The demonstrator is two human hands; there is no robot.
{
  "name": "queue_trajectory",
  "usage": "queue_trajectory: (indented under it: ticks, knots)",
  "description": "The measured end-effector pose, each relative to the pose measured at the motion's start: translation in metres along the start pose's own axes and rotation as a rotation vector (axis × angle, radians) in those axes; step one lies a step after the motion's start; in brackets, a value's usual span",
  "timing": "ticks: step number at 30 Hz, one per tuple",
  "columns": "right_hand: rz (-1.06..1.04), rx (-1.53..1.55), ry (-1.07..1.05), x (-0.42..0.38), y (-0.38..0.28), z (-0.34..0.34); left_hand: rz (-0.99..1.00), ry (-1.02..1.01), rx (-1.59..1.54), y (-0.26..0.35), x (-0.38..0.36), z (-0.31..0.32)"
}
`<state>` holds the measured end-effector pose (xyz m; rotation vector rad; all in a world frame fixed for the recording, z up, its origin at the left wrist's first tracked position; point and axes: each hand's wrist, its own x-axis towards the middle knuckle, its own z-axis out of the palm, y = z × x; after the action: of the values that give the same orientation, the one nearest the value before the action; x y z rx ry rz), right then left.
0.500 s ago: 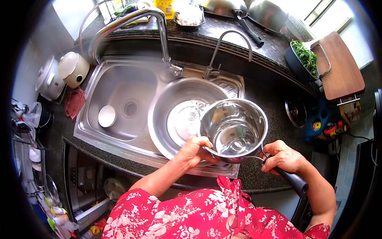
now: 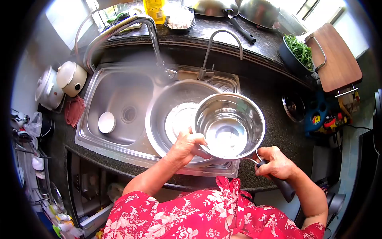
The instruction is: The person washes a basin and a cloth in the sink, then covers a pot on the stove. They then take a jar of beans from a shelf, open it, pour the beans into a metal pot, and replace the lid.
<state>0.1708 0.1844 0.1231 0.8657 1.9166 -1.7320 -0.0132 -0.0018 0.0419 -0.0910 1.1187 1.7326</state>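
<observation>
A shiny stainless steel saucepan is held over the right part of the sink, its open mouth facing me. My right hand wraps round its black handle near the wire bracket. At the left of the rim, my left hand grips the pan between thumb and fingers; the fingers are partly hidden below it. Behind the saucepan sits a large round steel basin in the right sink bowl, overlapped by the pan in this view. A small white bowl lies in the left sink bowl.
A tall chrome faucet and a thinner tap rise behind the sink. Pot lid, a pot of green leaves and a wooden board stand right. A wok rests on the back ledge; white cookers stand left.
The saucepan has shifted slightly left and tilted a little, with both hands still on it. The camera view has also moved slightly.
</observation>
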Motion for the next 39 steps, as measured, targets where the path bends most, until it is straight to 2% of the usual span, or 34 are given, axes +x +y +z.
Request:
queue_trajectory:
  ticks: [2,3,10,12,13,14,16,22,28,30,34,36,39]
  knots:
    - [-0.047,0.126,0.009,0.005,0.01,0.01,0.047,-0.088,0.136,0.01,0.008,-0.007]
    - [-0.016,0.071,0.003,0.0,0.009,0.007,0.049,-0.068,0.124,0.007,0.005,-0.003]
    - [-0.093,0.339,0.02,0.003,0.031,0.018,0.131,-0.093,0.28,0.03,0.013,0.003]
    - [-0.065,0.404,-0.111,0.001,0.035,0.018,0.126,-0.106,0.315,0.036,0.014,0.009]
    - [-0.099,0.33,-0.104,0.001,0.038,0.021,0.124,-0.119,0.327,0.038,0.015,0.012]
    - [-0.105,0.295,-0.083,-0.001,0.042,0.023,0.132,-0.136,0.343,0.041,0.016,0.016]
    - [-0.247,0.103,0.082,-0.001,0.055,0.03,0.132,-0.164,0.369,0.043,0.016,0.023]
    - [-0.228,0.22,0.14,-0.032,0.052,0.031,0.03,-0.266,0.434,0.041,0.024,0.044]
    - [-0.215,0.369,0.224,-0.062,0.059,0.028,0.01,-0.386,0.552,0.029,0.036,0.079]
    - [-0.223,0.393,0.275,-0.072,0.063,0.026,-0.048,-0.393,0.429,0.02,0.037,0.092]
    - [-0.289,0.406,0.38,-0.086,0.08,0.014,0.013,-0.46,0.355,-0.015,0.035,0.109]
    - [-0.308,0.396,0.467,-0.089,0.084,0.008,-0.091,-0.458,0.314,-0.041,0.042,0.099]
    - [-0.316,0.359,0.619,-0.089,0.103,0.002,-0.435,-0.628,0.332,-0.082,0.028,0.125]
